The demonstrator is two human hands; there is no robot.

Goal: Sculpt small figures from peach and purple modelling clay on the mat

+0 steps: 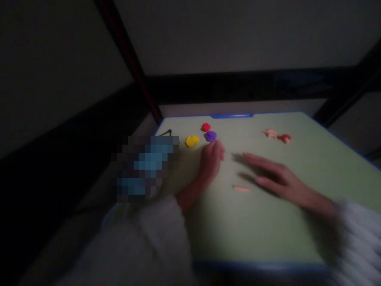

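Note:
My left hand (210, 159) rests on a pale green table (238, 234), fingers curled, just below a purple clay lump (210, 136). Whether it holds anything is hidden. A yellow lump (192, 140) and a red lump (205, 127) lie close by. My right hand (274, 176) lies flat with fingers stretched out, empty, blurred by motion. A thin orange clay roll (242, 189) lies on the table between the hands, just left of my right hand.
A small orange clay figure (270, 133) and a red piece (285, 138) sit at the far right. A blurred blue patch (145, 165) covers the table's left edge, with a black cord (166, 132) behind it. Dark bars surround the table.

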